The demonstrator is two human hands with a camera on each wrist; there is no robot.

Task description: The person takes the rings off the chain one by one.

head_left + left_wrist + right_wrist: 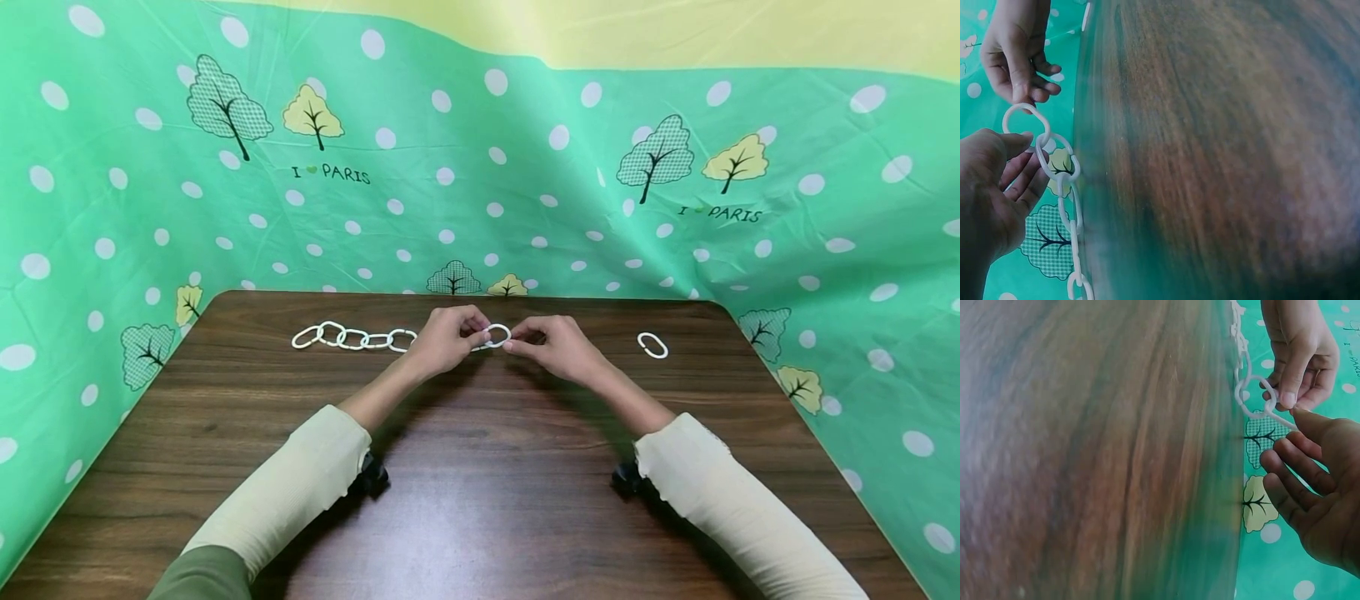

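A chain of several white plastic oval links (365, 341) runs from the table's left side to my hands at the far middle. My left hand (444, 340) pinches the chain near its right end. Opposite it, my right hand (558, 346) holds the end link (499, 325) between thumb and index finger. In the left wrist view, that end link (1040, 117) passes through its neighbour, and the chain hangs down past the left fingers. The right hand's other fingers (1290, 481) spread loosely in the right wrist view. Fingertips partly cover where the links are gripped.
One loose white link (664, 351) lies on the table to the right of my right hand. The dark wood table (495, 467) ends just beyond the hands. Behind it hangs a green dotted cloth (465, 133). Dark wrist devices (372, 478) sit under both sleeves.
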